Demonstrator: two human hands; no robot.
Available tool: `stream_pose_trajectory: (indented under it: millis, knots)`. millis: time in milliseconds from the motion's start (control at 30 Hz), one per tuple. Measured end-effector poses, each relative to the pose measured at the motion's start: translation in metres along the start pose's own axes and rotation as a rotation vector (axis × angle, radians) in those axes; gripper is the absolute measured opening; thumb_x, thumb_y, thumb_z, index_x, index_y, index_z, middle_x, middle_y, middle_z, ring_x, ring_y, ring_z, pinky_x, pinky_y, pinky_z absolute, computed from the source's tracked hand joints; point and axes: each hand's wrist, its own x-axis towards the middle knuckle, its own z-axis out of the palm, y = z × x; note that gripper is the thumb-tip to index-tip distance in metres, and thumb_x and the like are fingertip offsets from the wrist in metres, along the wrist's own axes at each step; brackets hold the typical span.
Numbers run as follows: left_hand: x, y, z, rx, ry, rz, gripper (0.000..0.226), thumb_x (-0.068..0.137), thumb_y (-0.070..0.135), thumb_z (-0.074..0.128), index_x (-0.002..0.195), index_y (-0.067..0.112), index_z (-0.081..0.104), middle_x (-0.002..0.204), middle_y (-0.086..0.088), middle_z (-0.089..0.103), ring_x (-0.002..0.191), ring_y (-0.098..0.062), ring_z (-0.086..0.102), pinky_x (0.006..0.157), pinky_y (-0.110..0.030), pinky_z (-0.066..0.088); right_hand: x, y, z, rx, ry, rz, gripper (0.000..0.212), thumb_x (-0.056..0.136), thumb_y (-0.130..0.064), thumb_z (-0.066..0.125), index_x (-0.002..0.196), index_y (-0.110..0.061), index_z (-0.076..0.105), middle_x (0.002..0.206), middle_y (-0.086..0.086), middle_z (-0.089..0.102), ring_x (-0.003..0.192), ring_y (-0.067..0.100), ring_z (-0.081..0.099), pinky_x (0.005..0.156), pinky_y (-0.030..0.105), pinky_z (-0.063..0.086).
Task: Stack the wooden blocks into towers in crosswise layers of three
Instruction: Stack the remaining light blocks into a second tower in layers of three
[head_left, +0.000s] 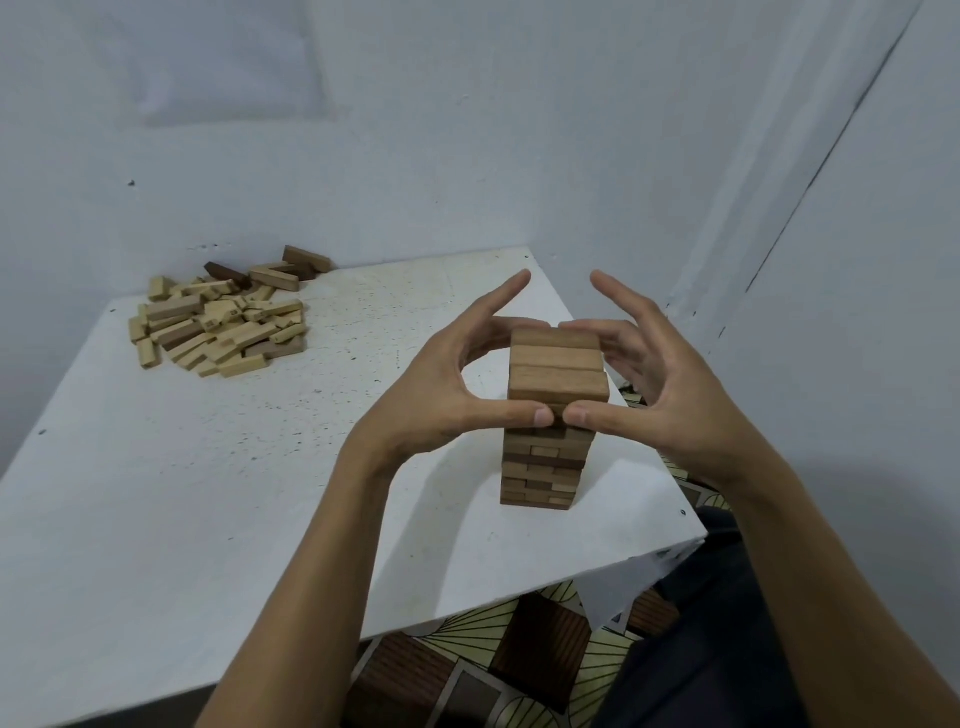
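1. Nearest you, a floor of brown squares and cream fan-pattern tiles shows below the table edge. Your dark trouser leg is at the lower right.
2. A white, speckled rectangular table fills the middle and sits in a corner of the room.
3. Your two forearms reach in from below. Your left hand and right hand clasp the top of one tall tower of brown wooden blocks from either side. Both thumbs press its near face just under the top layer, their tips almost meeting. The middle fingers curl round the far side, and each index finger sticks out straight, touching nothing.
4. The tower stands upright near the table's right edge. Its top layer shows three blocks side by side, and your thumbs hide part of the layer beneath.
5. Well apart, towards the far left corner, one pile of loose wooden blocks lies scattered. Most are pale, with a few dark brown ones at the back. They overlap too much to count.
6. Behind everything, pale bluish-white walls close the corner.
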Motion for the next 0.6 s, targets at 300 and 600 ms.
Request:
stream_pose_trajectory:
  millis: [300, 600]
  knots:
    - [0.0012, -0.0017, 0.0014, 0.02, 0.002, 0.007, 0.101, 0.072, 0.024, 0.085, 0.154, 0.031, 0.028, 0.129, 0.007, 0.063, 0.127, -0.011, 0.054, 0.116, -0.039, 0.035, 0.0016, 0.0026, -0.0005, 0.014, 0.0, -0.024, 0.095, 0.071, -0.028, 0.083, 0.149, -0.039, 0.03, 0.127, -0.005, 0.063, 0.128, 0.013, 0.054, 0.115, 0.037, 0.038]
    - [-0.0043, 0.0009, 0.004, 0.005, 0.006, -0.014, 0.102, 0.071, 0.04, 0.083, 0.155, 0.037, 0.024, 0.14, 0.01, 0.054, 0.132, -0.004, 0.048, 0.118, -0.039, 0.032, -0.0042, 0.0006, 0.0063, 0.006, 0.046, 0.021, 0.101, 0.072, -0.047, 0.08, 0.153, -0.046, 0.019, 0.149, -0.013, 0.044, 0.138, 0.001, 0.041, 0.118, 0.035, 0.031]
